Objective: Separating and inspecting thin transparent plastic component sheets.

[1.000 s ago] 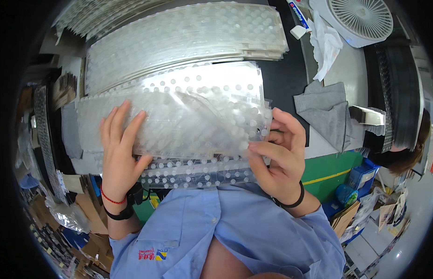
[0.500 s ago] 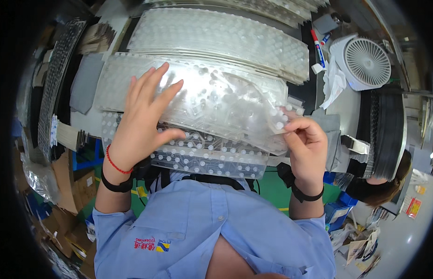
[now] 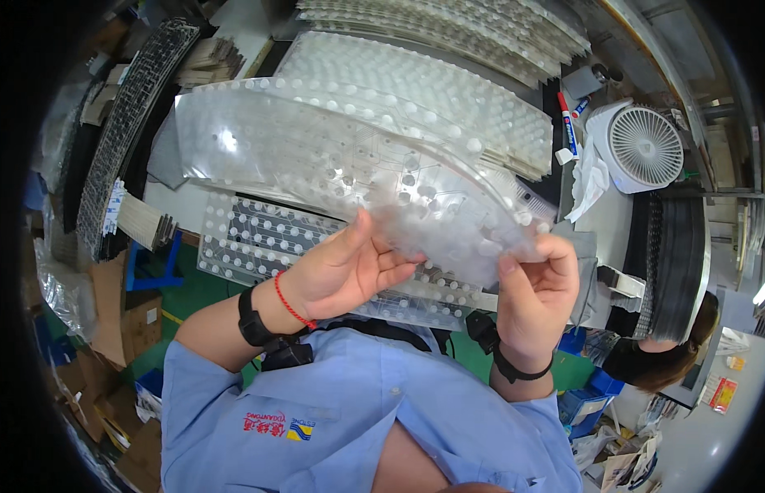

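A long clear plastic sheet (image 3: pixel 304 135) with rows of round white dots and fine printed lines bows upward over the bench. My right hand (image 3: pixel 537 287) pinches its near right corner between thumb and fingers. My left hand (image 3: pixel 337 267) is turned palm up at the sheet's near edge, its thumb apart from the loosely bent fingers. Whether its index finger reaches behind the sheet is hard to tell. Beneath lies another dotted sheet (image 3: pixel 263 238), close in front of my body and partly covered.
Stacks of dotted clear sheets (image 3: pixel 423 86) fill the back of the bench. A white fan (image 3: pixel 645 146), markers (image 3: pixel 568 131) and crumpled tissue (image 3: pixel 590 187) sit at the right. Dark sheet stacks stand at the left (image 3: pixel 127 135) and right (image 3: pixel 674 263), where another person's head (image 3: pixel 674 361) shows.
My left hand has come off the sheet's top, moved right and nearer, and turned palm up at its near edge. The sheet has risen and bowed; my right hand keeps its corner.
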Tool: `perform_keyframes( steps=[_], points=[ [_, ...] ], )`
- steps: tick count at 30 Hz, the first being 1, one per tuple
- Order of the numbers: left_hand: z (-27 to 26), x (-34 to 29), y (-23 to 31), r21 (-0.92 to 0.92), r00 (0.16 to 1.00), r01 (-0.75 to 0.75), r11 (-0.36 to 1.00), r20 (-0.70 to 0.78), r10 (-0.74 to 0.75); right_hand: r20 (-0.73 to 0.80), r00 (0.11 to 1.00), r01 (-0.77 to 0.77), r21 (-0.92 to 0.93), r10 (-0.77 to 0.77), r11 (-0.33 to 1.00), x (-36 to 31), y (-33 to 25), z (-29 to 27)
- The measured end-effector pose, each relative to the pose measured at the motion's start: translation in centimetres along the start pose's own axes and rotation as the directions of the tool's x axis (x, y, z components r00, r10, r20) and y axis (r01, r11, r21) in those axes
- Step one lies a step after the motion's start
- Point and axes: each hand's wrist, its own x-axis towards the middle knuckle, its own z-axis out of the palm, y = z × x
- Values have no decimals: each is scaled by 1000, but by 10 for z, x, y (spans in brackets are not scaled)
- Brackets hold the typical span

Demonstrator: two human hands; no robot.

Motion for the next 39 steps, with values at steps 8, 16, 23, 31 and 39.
perform_keyframes(
  steps=[8,16,23,31,39],
  points=[
    [6,3,2,24,991,-130,991,19,130,92,974,227,-282,-209,932,9,6,12],
    [25,5,5,304,954,-246,921,-92,285,102,926,366,-468,-363,804,12,19,20],
    [24,6,6,296,963,-236,925,-54,263,201,866,441,-738,-458,511,10,14,12],
    [19,7,5,228,976,-205,952,-23,216,468,732,639,-722,-495,263,13,9,22],
    [26,7,7,290,980,-161,943,-63,187,571,670,721,-652,-474,233,11,5,19]
  ],
)
